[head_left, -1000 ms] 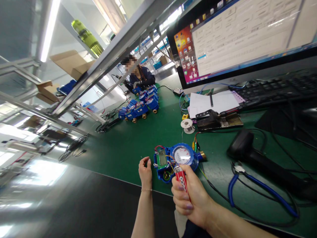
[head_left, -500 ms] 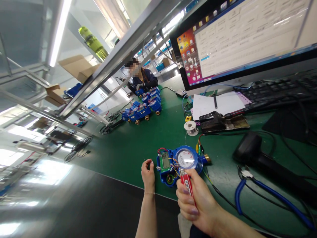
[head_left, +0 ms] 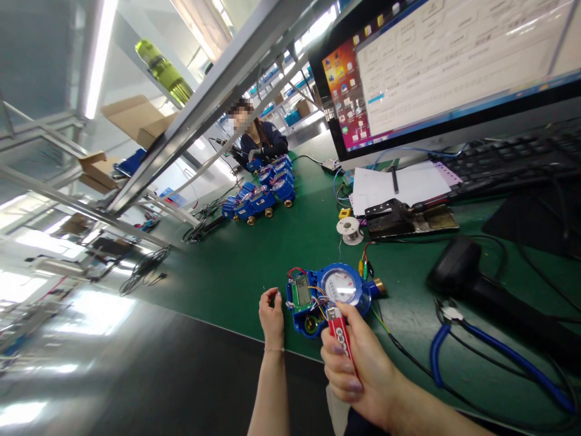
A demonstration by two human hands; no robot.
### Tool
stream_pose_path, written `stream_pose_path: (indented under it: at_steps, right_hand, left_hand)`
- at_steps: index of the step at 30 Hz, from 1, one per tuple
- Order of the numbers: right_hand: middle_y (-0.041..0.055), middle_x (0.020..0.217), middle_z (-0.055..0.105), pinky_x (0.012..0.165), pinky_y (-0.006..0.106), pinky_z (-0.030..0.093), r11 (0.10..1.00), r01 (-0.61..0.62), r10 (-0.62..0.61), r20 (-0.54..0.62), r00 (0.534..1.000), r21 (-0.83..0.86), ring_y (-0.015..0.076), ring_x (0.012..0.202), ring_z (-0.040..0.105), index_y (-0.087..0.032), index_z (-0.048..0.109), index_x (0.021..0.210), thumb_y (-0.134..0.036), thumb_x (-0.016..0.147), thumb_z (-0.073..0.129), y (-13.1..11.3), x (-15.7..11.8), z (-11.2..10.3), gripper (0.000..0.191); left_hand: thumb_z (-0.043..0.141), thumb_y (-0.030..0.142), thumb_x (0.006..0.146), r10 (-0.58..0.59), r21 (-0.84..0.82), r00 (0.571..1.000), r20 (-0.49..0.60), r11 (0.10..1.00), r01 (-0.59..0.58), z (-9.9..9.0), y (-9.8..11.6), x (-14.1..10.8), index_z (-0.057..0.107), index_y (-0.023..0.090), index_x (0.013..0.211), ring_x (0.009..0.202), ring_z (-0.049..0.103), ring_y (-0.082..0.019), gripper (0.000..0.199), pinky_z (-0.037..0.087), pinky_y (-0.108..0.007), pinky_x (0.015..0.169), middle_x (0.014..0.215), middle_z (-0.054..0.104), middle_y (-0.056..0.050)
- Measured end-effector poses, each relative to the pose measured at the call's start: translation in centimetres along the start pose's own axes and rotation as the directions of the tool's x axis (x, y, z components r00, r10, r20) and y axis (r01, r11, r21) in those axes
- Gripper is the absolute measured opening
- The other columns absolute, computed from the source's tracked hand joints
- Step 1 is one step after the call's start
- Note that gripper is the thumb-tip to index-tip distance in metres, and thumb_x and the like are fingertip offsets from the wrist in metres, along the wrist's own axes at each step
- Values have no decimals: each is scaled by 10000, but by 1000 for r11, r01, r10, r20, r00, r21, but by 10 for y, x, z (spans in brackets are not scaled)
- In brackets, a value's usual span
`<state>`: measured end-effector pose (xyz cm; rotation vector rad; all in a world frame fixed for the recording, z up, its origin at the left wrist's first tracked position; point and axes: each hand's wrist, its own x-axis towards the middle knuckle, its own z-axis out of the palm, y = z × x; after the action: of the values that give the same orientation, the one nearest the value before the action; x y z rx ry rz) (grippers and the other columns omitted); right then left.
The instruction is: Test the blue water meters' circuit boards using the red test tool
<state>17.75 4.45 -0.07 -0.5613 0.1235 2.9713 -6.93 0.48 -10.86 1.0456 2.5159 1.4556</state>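
Observation:
A blue water meter [head_left: 345, 287] lies on the green bench, its round dial facing up and a brass fitting pointing right. On its left side an open housing shows a circuit board with a small display [head_left: 301, 290] and thin coloured wires. My right hand [head_left: 363, 363] is wrapped around a red lighter [head_left: 340, 333], whose metal top sits at the wires by the dial's lower edge. No flame is visible. Just left of the housing rests my left hand [head_left: 271, 315], fingers curled and thumb close to the index finger; anything between them is hidden.
Blue-handled cutters [head_left: 449, 324] and a black barcode scanner [head_left: 476, 290] lie to the right. A solder spool [head_left: 349, 231], papers [head_left: 394, 184], a keyboard and a monitor [head_left: 440, 79] stand behind. Farther back, a person [head_left: 263, 139] sits beside several blue meters [head_left: 261, 197].
The lighter's metal top has shifted slightly left over the wires with my right hand. My left hand has stayed nearly still. The whole view has tilted a little.

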Motion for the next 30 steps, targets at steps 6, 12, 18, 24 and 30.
stream_pose_path:
  at_steps: [6,12,18,24,30]
  right_hand:
    - [-59,309,220,270,146,83,999,33,-33,19,999,16,37,212,193,-161,394,401,-548,888,149,-1,2,-1,669]
    - [-55,314,231,268,150,87,999,32,-32,7,999,24,37,212,185,-161,388,397,-491,893,148,0,1,-1,642]
    - [-56,320,232,270,150,95,999,33,-33,2,999,21,38,213,189,-162,389,401,-487,894,143,-1,3,-1,640]
    - [-53,311,224,271,155,85,998,-5,7,36,999,-62,47,214,197,-167,391,405,-495,885,123,4,3,0,640]
    - [-56,315,222,278,151,84,992,-65,68,23,997,-110,44,219,205,-167,377,406,-575,881,110,6,3,0,680]
  left_hand:
    - [540,390,760,3,-9,1000,-1,1000,-3,0,-3,1,600,169,944,841,609,-196,294,487,-342,763,947,643,-74]
    - [536,387,762,-2,-3,1000,-7,1000,2,0,1,1,604,167,939,850,605,-201,291,482,-355,778,952,640,-78]
    - [528,382,770,-4,10,1000,-2,1000,4,-1,4,-1,599,176,940,862,599,-204,277,476,-367,793,948,635,-72]
    - [527,388,769,6,12,1000,-7,1000,-6,-1,2,0,600,176,928,859,601,-202,274,477,-354,783,947,639,-70]
    - [532,388,767,15,10,1000,-12,1000,-15,0,0,1,602,172,927,861,603,-203,278,481,-351,780,942,639,-74]
